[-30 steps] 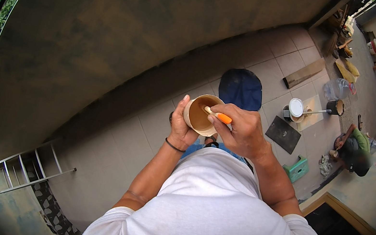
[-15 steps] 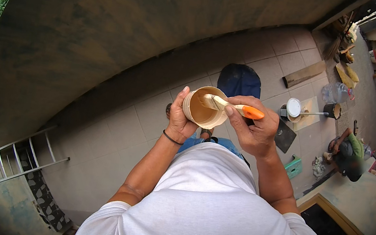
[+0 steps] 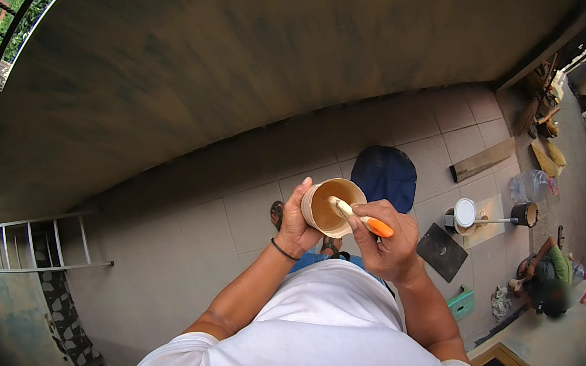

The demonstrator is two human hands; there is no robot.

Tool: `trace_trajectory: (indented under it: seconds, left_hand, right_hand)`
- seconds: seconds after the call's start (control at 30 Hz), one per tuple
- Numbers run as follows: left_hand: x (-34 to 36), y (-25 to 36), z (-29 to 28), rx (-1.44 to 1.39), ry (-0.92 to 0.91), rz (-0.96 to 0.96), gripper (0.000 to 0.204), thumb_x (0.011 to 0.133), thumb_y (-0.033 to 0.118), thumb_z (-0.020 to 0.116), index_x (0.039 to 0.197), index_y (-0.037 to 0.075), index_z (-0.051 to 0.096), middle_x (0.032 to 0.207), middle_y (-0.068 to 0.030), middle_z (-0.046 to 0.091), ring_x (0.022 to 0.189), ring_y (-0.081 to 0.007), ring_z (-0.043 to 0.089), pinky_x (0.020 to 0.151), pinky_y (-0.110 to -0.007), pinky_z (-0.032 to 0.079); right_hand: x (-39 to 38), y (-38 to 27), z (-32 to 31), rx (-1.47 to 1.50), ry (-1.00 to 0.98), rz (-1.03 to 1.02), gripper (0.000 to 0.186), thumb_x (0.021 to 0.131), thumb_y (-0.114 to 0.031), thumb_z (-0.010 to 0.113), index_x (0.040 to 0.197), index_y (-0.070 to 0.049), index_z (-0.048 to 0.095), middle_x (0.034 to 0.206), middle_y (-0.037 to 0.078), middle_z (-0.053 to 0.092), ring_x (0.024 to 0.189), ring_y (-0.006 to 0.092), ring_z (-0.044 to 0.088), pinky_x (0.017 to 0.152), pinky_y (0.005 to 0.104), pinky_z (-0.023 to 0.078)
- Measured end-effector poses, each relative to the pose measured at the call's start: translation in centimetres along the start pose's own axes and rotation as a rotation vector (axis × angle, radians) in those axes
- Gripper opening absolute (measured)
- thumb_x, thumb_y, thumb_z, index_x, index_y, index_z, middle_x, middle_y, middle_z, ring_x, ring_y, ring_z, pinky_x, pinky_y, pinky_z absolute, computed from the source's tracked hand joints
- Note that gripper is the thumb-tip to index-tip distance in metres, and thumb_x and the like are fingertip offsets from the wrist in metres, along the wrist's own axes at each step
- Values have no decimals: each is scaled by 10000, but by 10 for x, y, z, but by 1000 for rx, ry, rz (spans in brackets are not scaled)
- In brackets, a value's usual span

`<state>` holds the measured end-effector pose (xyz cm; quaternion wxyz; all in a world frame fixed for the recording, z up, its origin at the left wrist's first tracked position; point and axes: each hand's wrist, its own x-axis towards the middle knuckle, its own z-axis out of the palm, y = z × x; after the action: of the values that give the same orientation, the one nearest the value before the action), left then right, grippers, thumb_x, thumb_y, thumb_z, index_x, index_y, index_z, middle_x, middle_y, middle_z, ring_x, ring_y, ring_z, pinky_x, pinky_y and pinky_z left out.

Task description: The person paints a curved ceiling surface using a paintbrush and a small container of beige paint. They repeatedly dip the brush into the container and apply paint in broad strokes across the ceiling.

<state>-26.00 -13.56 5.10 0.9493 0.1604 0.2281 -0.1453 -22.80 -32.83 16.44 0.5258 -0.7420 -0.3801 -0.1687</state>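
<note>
My left hand is wrapped round the side of a cream-coloured cup, tilted so that its mouth faces up toward me. Tan-brown liquid or residue shows inside it. In my right hand is a paintbrush with a pale handle and an orange end, pinched between thumb and fingers. The brush's head reaches down into the cup, so its bristles are mostly hidden.
A brown-streaked wall rises ahead. On the tiled floor lie a dark blue item, a plank, a black board and a green stool. A metal ladder stands left; another person crouches right.
The brush has gone deeper into the cup, and its bristles have dropped out of sight. My view has shifted, so the whole scene sits a little lower and further right.
</note>
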Motion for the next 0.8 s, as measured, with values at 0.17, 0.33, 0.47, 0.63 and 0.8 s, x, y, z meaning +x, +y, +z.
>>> trace_trajectory:
  seconds: [0.17, 0.33, 0.47, 0.63, 0.8]
  left_hand:
    - [2, 1, -2, 1, 20, 36, 565, 1073, 549, 554, 1244, 38, 726, 1208, -147, 764, 1152, -294, 725, 1051, -477, 576]
    - [2, 2, 2, 31, -20, 65, 557, 1069, 549, 564, 1255, 48, 721, 1234, -144, 757, 1181, -295, 718, 1067, -486, 570]
    - [5, 2, 2, 7, -15, 67, 546, 1066, 545, 572, 1254, 55, 722, 1236, -134, 758, 1181, -290, 720, 1061, -482, 577]
    - [13, 5, 0, 0, 5, 72, 504, 1095, 541, 514, 1305, 119, 693, 1272, -115, 732, 1209, -300, 705, 1039, -513, 598]
    - [16, 19, -6, 14, -31, 96, 521, 1084, 572, 508, 1342, 156, 686, 1344, -105, 699, 1275, -295, 667, 1049, -535, 584]
  right_hand:
    - [3, 0, -1, 50, 83, 2, 199, 951, 19, 774, 1122, 22, 672, 928, 152, 767, 606, 160, 677, 516, 273, 496]
    - [3, 5, 2, 51, 66, 0, 202, 949, 27, 769, 1127, 18, 673, 908, 141, 757, 584, 156, 652, 507, 275, 481]
    - [2, 5, -3, 77, 59, 51, 199, 949, 21, 783, 1118, 29, 678, 976, 174, 782, 721, 204, 741, 627, 271, 570]
    - [3, 10, 1, 116, 174, 58, 171, 972, 7, 768, 1120, 32, 684, 974, 161, 786, 763, 187, 738, 663, 281, 576]
    - [24, 19, 15, 129, 157, 45, 162, 964, 42, 759, 1109, 36, 687, 952, 153, 775, 679, 151, 700, 587, 251, 537]
